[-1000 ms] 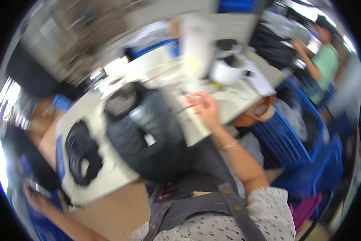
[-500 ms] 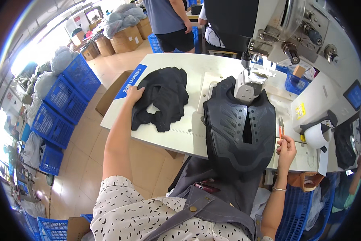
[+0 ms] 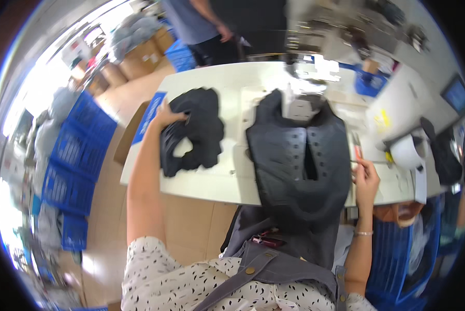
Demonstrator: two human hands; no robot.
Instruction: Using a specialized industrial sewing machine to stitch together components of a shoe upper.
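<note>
My left hand (image 3: 167, 116) lies over the left edge of a bunched black piece (image 3: 204, 127), which looks like soft shoe uppers with an opening in it. The thumb stretches onto the dark material, apart from the fingers, all slightly blurred. A flat black shoe upper (image 3: 276, 155), with two rows of eyelets beside a slit, lies under the sewing machine head (image 3: 301, 106) and hangs over the table's front edge. To its right, my right hand (image 3: 366, 179) pinches small orange-handled scissors (image 3: 358, 151), metal tips pointing away from me.
The white machine table (image 3: 206, 189) carries a blue ruler-like strip (image 3: 149, 119) at its left edge. Blue crates (image 3: 80, 147) stack on the left. A blue basket (image 3: 369, 84) stands at the back right, near a white cup-shaped holder (image 3: 406, 151). Another person (image 3: 196, 31) stands beyond the table.
My left hand has shifted inward over the bunched piece, its thumb now further onto it. The whole view has swung and blurred. My right hand keeps hold of the scissors.
</note>
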